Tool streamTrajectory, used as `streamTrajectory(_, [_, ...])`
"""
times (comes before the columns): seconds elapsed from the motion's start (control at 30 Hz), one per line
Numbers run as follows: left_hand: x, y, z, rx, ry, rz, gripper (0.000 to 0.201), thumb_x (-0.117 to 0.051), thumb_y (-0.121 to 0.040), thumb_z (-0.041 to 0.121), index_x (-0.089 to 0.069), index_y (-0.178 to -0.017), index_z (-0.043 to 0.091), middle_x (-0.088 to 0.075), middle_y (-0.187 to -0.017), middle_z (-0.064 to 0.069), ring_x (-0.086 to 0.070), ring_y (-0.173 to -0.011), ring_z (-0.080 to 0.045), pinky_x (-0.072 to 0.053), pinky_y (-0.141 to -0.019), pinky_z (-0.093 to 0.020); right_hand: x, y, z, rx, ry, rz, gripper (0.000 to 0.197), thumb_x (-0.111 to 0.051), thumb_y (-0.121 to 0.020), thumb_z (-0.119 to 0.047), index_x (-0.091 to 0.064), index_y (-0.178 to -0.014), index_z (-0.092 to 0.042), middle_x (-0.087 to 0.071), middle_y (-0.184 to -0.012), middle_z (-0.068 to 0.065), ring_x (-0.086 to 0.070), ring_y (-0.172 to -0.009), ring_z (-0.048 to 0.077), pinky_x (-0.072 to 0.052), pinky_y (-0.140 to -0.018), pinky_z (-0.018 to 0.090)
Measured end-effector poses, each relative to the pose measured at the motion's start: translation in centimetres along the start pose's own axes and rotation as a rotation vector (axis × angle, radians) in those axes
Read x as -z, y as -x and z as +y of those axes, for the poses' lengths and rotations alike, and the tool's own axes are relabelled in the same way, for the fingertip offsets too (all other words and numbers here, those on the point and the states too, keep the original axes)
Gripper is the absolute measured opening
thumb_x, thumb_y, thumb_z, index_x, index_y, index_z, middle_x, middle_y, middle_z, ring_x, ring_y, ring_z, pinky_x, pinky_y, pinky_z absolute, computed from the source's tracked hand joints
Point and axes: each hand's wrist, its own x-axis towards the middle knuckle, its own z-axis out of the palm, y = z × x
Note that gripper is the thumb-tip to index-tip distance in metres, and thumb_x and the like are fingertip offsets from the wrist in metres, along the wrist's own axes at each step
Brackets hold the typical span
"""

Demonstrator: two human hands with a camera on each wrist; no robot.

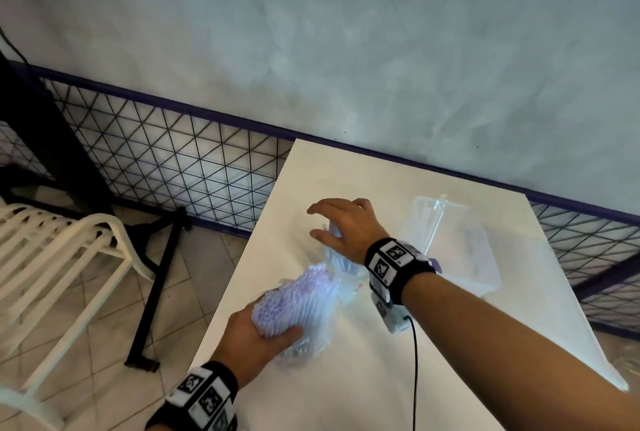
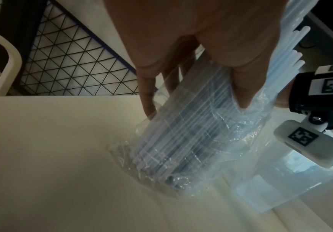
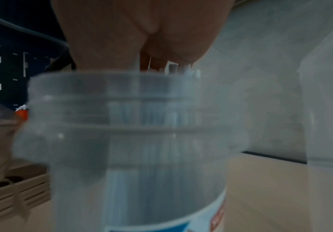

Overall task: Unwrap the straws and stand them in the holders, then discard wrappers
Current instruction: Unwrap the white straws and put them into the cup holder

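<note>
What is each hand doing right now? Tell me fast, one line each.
Left hand: grips the bagged bundle of straws.
Right hand: over the clear jar of straws; whether it holds any cannot be told.
</note>
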Motion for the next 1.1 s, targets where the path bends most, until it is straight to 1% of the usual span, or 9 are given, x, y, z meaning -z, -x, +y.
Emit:
streamTrajectory(0.13, [0.0, -0.1, -0.1, -0.001, -0.01, -0.007, 0.049, -0.09, -0.062, 0.017, -0.06, -0.092, 0.04, -0.064, -0.085, 0.043, -0.062, -0.08, 0.019, -0.042, -0.066, 0.003, 0.5, -0.4, 1.0, -0.055, 0.037, 0.0, 0.034, -0.062, -0.093, -0.027, -0.06, -0.126, -0.024, -0.066, -0.123, -0.001, -0.064, -0.107, 0.026, -0.047, -0.092, 0.041])
streamTrajectory(0.23, [-0.1, -0.2, -0.1, -0.002, 0.003, -0.013, 0.05, -0.089, -0.063, 0.012, -0.058, -0.092, 0.039, -0.062, -0.082, 0.047, -0.06, -0.078, 0.022, -0.042, -0.066, 0.004, 0.8, -0.2, 1.3, -0.051, 0.123, -0.038, 0.034, -0.061, -0.095, -0.029, -0.057, -0.129, -0.025, -0.066, -0.124, -0.003, -0.063, -0.109, 0.023, -0.04, -0.094, 0.036])
streamTrajectory(0.33, [0.0, -0.3, -0.1, 0.007, 0.007, -0.028, 0.048, -0.089, -0.064, 0.014, -0.059, -0.092, 0.038, -0.062, -0.082, 0.046, -0.061, -0.077, 0.021, -0.043, -0.064, 0.003, 2.3, 0.5, 0.1, -0.061, 0.135, 0.042, 0.032, -0.05, -0.099, -0.037, -0.057, -0.128, -0.028, -0.06, -0.131, -0.007, -0.052, -0.123, 0.019, -0.031, -0.099, 0.042])
streamTrajectory(0.47, [0.2, -0.3, -0.2, 0.009, 0.007, -0.031, 0.046, -0.089, -0.064, 0.014, -0.059, -0.089, 0.038, -0.063, -0.08, 0.044, -0.062, -0.077, 0.019, -0.044, -0.063, 0.001, 5.1, 3.1, -3.4, 0.025, -0.135, 0.023, 0.037, -0.041, -0.098, -0.032, -0.056, -0.131, -0.025, -0.063, -0.122, -0.003, -0.059, -0.106, 0.018, -0.044, -0.091, 0.035])
streamTrajectory(0.73, [0.4, 0.0, -0.6, 0.011, -0.008, -0.041, 0.044, -0.089, -0.064, 0.018, -0.061, -0.092, 0.037, -0.069, -0.085, 0.033, -0.065, -0.075, 0.011, -0.047, -0.063, -0.005, 1.8, 10.3, -7.0, 0.164, -0.11, -0.166, 0.061, -0.04, -0.099, -0.049, -0.035, -0.15, -0.016, -0.046, -0.151, 0.002, -0.05, -0.132, 0.021, -0.045, -0.102, 0.043])
streamTrajectory(0.83, [0.5, 0.2, -0.4, 0.011, -0.012, -0.03, 0.043, -0.09, -0.063, 0.022, -0.061, -0.092, 0.037, -0.072, -0.084, 0.02, -0.065, -0.076, 0.01, -0.047, -0.066, -0.006, 1.8, 11.5, -6.8, 0.094, -0.308, -0.096, 0.064, -0.055, -0.096, -0.044, -0.031, -0.151, -0.022, -0.041, -0.153, -0.006, -0.045, -0.134, 0.009, -0.04, -0.108, 0.029])
streamTrajectory(0.9, [0.4, 0.3, -0.2, 0.002, -0.007, -0.028, 0.043, -0.09, -0.063, 0.023, -0.061, -0.092, 0.037, -0.071, -0.083, 0.023, -0.065, -0.075, 0.009, -0.048, -0.065, -0.006, 1.9, 12.1, -6.6, -0.023, -0.518, -0.032, 0.07, -0.067, -0.089, -0.031, -0.032, -0.149, -0.026, -0.045, -0.145, -0.011, -0.049, -0.121, 0.001, -0.041, -0.099, 0.017])
streamTrajectory(1.0, [0.1, 0.8, 0.1, -0.03, 0.013, -0.034, 0.044, -0.09, -0.061, 0.024, -0.064, -0.094, 0.036, -0.069, -0.091, 0.03, -0.067, -0.082, 0.007, -0.048, -0.068, -0.004, 0.9, 13.2, -6.3, -0.197, -0.684, 0.034, 0.067, -0.074, -0.082, -0.023, -0.043, -0.141, -0.031, -0.059, -0.122, -0.014, -0.058, -0.101, 0.012, -0.05, -0.085, 0.023])
streamTrajectory(1.1, [-0.3, 1.2, 0.3, -0.06, 0.027, -0.04, 0.047, -0.089, -0.062, 0.02, -0.064, -0.101, 0.032, -0.069, -0.099, 0.027, -0.067, -0.088, 0.006, -0.047, -0.072, -0.001, -0.3, 13.7, -6.0, -0.248, -0.624, 0.02, 0.055, -0.076, -0.08, -0.034, -0.055, -0.131, -0.034, -0.062, -0.114, -0.014, -0.059, -0.093, 0.014, -0.05, -0.079, 0.022])
